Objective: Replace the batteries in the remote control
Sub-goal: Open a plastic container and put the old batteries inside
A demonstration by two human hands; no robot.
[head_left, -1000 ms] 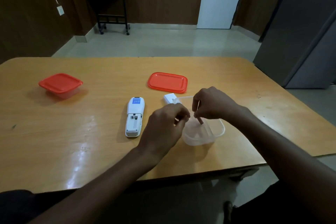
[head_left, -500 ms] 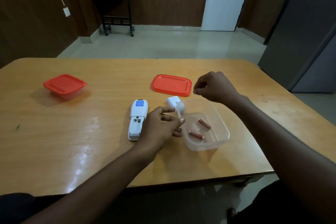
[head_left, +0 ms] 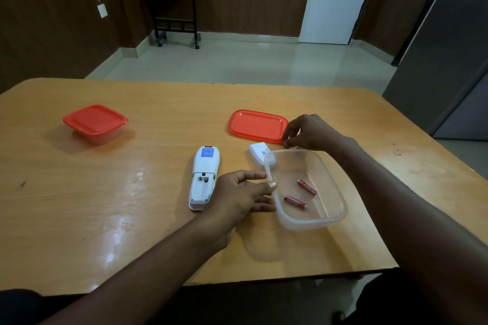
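Note:
The white remote (head_left: 204, 174) lies back-up on the wooden table, its battery bay open and empty. Its white battery cover (head_left: 257, 153) rests just to the right. A clear plastic container (head_left: 303, 223) holds two red batteries (head_left: 306, 187) (head_left: 295, 202). My left hand (head_left: 237, 198) is between the remote and the container, fingers spread, thumb tip against the container's left rim. My right hand (head_left: 311, 132) is behind the container, fingertips pinching the near right corner of the flat red lid (head_left: 256, 125).
A second container with a red lid (head_left: 95, 121) stands closed at the far left of the table (head_left: 132, 219). The table's near edge runs just below my forearms. Beyond are bare floor, a black side table (head_left: 174, 2) and a white door.
My right hand left the container, where two red batteries now lie, and moved back to the red lid's corner. My left hand opened and settled against the container's rim.

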